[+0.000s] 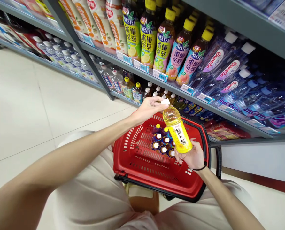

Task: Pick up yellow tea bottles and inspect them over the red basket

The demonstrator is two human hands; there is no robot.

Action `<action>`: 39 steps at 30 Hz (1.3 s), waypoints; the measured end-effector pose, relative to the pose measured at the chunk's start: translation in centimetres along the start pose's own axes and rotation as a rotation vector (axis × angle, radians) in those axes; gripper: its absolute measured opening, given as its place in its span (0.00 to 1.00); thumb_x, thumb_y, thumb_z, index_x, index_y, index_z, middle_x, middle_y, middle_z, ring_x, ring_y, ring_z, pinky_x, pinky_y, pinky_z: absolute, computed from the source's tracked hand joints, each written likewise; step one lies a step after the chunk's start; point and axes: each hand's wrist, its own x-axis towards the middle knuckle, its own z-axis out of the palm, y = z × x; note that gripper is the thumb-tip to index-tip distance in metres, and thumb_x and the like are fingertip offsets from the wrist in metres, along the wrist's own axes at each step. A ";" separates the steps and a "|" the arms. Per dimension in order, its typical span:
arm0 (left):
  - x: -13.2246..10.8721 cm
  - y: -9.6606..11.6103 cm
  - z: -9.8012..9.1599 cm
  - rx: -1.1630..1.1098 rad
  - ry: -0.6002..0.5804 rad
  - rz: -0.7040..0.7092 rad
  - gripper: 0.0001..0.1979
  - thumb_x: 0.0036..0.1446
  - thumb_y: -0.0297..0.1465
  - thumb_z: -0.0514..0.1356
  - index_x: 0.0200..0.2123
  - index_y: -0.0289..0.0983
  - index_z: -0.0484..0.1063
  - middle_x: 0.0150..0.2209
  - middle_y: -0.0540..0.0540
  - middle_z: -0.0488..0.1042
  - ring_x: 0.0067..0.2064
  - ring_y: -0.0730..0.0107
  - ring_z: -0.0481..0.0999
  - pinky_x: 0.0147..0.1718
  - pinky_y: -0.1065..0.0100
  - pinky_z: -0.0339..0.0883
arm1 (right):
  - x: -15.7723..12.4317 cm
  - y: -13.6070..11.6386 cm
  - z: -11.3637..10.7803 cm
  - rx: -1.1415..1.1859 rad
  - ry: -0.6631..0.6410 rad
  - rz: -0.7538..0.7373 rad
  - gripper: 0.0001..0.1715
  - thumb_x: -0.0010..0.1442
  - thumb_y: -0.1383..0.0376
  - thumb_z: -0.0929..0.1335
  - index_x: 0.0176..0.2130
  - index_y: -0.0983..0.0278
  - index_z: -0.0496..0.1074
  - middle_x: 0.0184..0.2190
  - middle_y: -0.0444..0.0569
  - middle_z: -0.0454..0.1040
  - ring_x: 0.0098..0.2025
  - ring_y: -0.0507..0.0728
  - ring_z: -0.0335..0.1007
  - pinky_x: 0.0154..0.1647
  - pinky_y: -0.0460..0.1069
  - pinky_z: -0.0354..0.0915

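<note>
The drink bottle [177,131] is smooth, glossy clear plastic, the basket [133,156] moulded red plastic, the floor tiles [20,99] polished, and the shelf [243,22] painted metal.

Left hand [148,110] outstretched, fingers forward; right hand [190,156] curled, palm up.

You have two hands, left hand [148,110] and right hand [189,156]; one yellow bottle [177,131]; one red basket [125,159]; about eight small bottles [163,142] in it.

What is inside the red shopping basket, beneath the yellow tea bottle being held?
The red shopping basket holds small capped bottles; the yellow tea bottle and right hand hide whatever lies beneath them.
</note>
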 end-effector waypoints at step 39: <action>0.1 -1.2 -0.9 -0.079 -0.220 0.147 0.32 0.61 0.45 0.69 0.63 0.36 0.71 0.62 0.31 0.75 0.60 0.52 0.79 0.63 0.50 0.69 | 1.4 1.6 -0.2 -0.327 0.404 -0.281 0.36 0.47 0.58 0.84 0.48 0.63 0.70 0.35 0.44 0.79 0.18 0.45 0.61 0.14 0.43 0.58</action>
